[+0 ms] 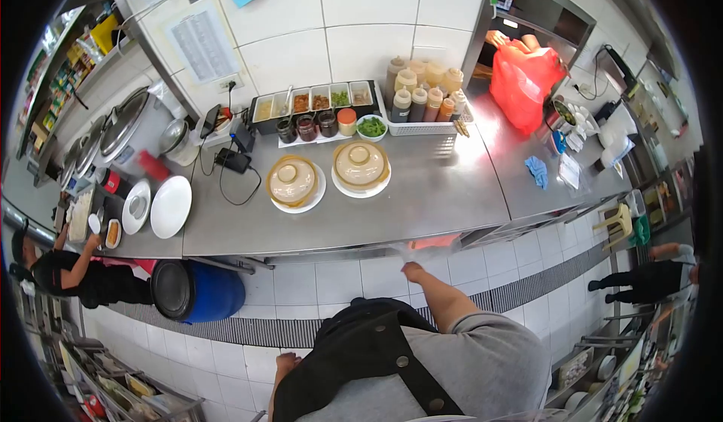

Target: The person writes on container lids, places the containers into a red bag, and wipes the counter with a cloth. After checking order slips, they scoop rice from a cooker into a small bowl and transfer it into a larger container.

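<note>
My right hand (413, 271) is held out low, just in front of the counter's front edge, with its fingers closed. At its fingertips is a blurred, see-through plastic bag (413, 250), beside something orange at the counter edge. My left hand (287, 361) hangs low by my side, away from the counter; its fingers are too small and hidden to read. On the steel counter (324, 230) ahead of me stand two lidded beige clay pots, the left pot (292, 180) and the right pot (361, 164), each on a white plate.
Behind the pots stand topping trays (320, 100), sauce jars, a bowl of chopped greens (371, 127) and a basket of squeeze bottles (425, 109). A person holds a red bag (523, 79) at the hatch. A blue barrel (207, 290) and another person are at left.
</note>
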`<state>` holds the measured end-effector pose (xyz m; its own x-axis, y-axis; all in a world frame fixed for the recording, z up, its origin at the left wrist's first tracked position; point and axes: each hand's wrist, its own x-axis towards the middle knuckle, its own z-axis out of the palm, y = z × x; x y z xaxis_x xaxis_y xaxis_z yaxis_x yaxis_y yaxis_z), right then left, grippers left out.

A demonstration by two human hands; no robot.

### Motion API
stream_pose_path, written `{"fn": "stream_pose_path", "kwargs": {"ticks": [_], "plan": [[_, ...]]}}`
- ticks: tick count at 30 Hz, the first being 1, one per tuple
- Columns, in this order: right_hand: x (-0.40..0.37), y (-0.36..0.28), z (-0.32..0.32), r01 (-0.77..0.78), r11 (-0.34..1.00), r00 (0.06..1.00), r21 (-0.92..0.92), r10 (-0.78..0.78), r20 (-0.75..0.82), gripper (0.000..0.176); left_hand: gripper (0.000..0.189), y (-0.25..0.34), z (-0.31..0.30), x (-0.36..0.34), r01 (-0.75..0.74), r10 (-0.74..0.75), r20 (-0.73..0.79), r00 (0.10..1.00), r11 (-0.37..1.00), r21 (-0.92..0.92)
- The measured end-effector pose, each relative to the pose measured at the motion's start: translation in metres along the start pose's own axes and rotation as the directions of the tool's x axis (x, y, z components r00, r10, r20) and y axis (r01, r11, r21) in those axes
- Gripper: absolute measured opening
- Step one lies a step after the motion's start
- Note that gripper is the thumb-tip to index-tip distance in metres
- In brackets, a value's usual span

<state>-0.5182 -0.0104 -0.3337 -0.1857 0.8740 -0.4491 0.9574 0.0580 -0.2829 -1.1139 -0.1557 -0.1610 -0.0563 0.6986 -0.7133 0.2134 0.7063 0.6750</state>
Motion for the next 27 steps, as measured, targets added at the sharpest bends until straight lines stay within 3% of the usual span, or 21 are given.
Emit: {"fn": "stream_pose_path", "kwargs": {"ticks": [2, 5, 7, 9, 10, 11, 14, 17, 19, 24, 27], "plan": [[-0.027, -0.052, -0.040, -0.091, 0.941, 0.995, 0.327, 0.074, 0.063, 0.030, 0.031, -0.012, -0.014, -0.003, 0.081, -0.081, -0.037, 0.996, 0.997, -0.003], [-0.028, -0.054, -0.007, 0.043, 0.968, 0.982, 0.248, -0.087, 0.169, 0.029, 0.030, -0.024, -0.026, -0.005, 0.170, -0.171, -0.081, 0.982, 0.985, -0.028], [-0.038, -0.042, 0.000, 0.168, 0.986, 0.943, -0.022, -0.154, 0.296, 0.027, 0.030, -0.026, -0.028, -0.003, 0.203, -0.206, -0.098, 0.974, 0.978, -0.040], [-0.033, -0.006, 0.038, 0.143, 0.964, 0.871, -0.224, -0.016, 0.491, 0.027, 0.030, -0.023, -0.025, 0.001, 0.216, -0.221, -0.102, 0.970, 0.975, -0.057], [-0.032, 0.013, 0.045, 0.029, 0.975, 0.774, -0.219, 0.117, 0.622, 0.028, 0.030, -0.020, -0.023, 0.004, 0.219, -0.225, -0.102, 0.969, 0.974, -0.063], [-0.056, 0.005, 0.022, -0.357, 0.930, 0.819, -0.089, 0.357, 0.449, 0.028, 0.029, -0.019, -0.021, 0.007, 0.222, -0.228, -0.100, 0.969, 0.973, -0.069], [-0.069, 0.003, -0.022, -0.460, 0.886, 0.781, -0.060, 0.435, 0.448, 0.027, 0.029, -0.016, -0.019, 0.012, 0.220, -0.228, -0.099, 0.969, 0.972, -0.085], [-0.032, -0.002, -0.020, -0.375, 0.920, 0.848, -0.112, 0.390, 0.358, 0.027, 0.028, -0.010, -0.016, 0.016, 0.218, -0.227, -0.096, 0.969, 0.972, -0.090], [0.015, 0.007, 0.017, -0.173, 0.963, 0.930, -0.208, 0.229, 0.287, 0.029, 0.028, -0.005, -0.017, 0.017, 0.224, -0.233, -0.100, 0.967, 0.970, -0.094], [0.016, -0.074, -0.058, -0.196, 0.953, 0.977, 0.231, 0.171, 0.125, 0.031, 0.028, -0.006, -0.026, 0.018, 0.218, -0.227, -0.118, 0.967, 0.972, -0.086], [0.026, -0.084, -0.043, -0.104, 0.990, 0.977, 0.094, 0.084, 0.198, 0.029, 0.027, -0.004, -0.028, 0.018, 0.217, -0.228, -0.126, 0.966, 0.972, -0.093]]}}
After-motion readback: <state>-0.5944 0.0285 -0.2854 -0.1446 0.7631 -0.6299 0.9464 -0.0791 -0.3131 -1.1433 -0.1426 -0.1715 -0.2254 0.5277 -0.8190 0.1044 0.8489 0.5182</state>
